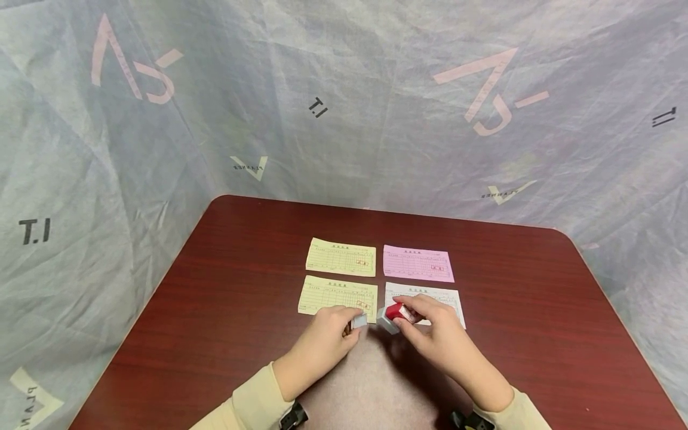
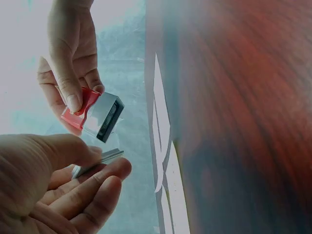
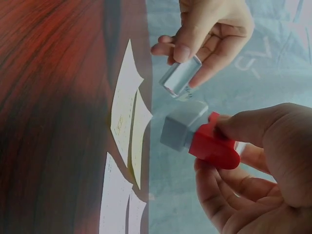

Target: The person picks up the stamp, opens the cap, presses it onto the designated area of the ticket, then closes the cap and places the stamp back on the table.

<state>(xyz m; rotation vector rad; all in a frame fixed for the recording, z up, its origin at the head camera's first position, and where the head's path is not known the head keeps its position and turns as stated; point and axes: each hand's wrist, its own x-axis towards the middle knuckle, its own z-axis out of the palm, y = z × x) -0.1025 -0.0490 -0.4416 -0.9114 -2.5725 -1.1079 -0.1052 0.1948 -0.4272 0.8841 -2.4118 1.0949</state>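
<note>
My right hand grips a red self-inking stamp by its red body, thumb on one side and fingers on the other. Its grey end tilts toward my left hand, and in the left wrist view a dark recessed face shows there. Between thumb and fingers, my left hand pinches a small pale grey stamp cap. A narrow gap separates cap and stamp. Both hands are raised near the front edges of the lower slips. The right hand partly covers a white slip; the left is beside a yellow slip.
Behind these lie another yellow slip and a pink slip, making two rows. Red boxed marks show on the yellow and pink slips. All lie on a dark red wooden table, with a grey printed cloth hanging behind it.
</note>
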